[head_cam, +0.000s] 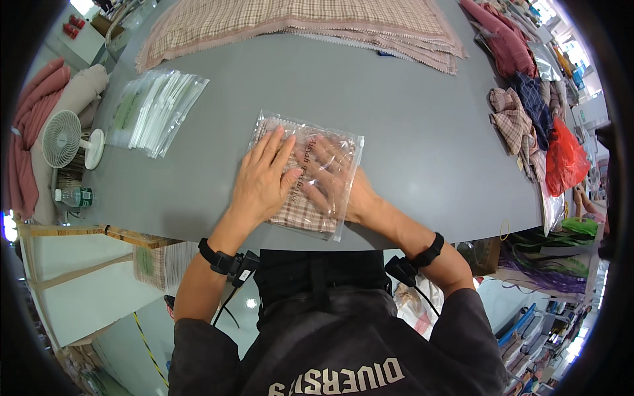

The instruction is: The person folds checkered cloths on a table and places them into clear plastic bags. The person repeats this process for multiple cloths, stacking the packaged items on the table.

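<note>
A folded plaid cloth, brown and cream, lies inside a clear zip plastic bag on the grey tabletop before me. The bag bears printed writing, and its slider edge faces right. My left hand rests palm down on the bag's left half, thumb apart from the fingers. Through the mouth on the right, my right hand reaches into the bag. Its spread fingers show through the plastic, lying over the cloth.
Plaid cloths with pink borders are layered at the far edge. Empty zip bags lie fanned at left, near a white fan and a plastic bottle. Loose fabrics and a red plastic bag line the right edge.
</note>
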`<state>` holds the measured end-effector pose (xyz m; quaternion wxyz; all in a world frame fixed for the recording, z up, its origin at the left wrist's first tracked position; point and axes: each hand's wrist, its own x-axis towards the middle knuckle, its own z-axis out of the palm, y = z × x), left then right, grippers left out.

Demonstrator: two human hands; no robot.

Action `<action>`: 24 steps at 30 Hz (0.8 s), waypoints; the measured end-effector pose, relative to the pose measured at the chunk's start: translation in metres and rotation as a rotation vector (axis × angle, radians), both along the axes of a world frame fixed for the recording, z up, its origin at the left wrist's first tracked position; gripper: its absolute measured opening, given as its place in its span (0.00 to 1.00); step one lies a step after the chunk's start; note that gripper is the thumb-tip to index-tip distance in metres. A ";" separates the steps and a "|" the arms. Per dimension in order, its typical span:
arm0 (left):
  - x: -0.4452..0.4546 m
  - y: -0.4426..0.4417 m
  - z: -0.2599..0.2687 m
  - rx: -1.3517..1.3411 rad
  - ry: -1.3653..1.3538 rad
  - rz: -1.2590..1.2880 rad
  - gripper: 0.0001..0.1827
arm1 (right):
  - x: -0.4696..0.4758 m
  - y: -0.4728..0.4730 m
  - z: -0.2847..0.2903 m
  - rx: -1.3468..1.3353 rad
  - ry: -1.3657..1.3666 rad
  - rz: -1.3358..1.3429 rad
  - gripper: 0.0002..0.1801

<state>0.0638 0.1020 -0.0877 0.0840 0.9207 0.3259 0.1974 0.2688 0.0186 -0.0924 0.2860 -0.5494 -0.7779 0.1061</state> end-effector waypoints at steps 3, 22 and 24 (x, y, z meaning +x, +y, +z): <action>0.000 -0.004 0.000 0.006 -0.016 0.014 0.31 | -0.004 -0.009 0.004 0.063 -0.185 -0.079 0.33; 0.009 -0.010 0.026 -0.056 -0.021 0.088 0.22 | 0.049 -0.027 0.018 -0.250 0.741 -0.538 0.24; 0.030 -0.002 0.030 -0.106 -0.150 0.013 0.18 | 0.057 -0.007 0.021 -0.447 0.877 -0.560 0.23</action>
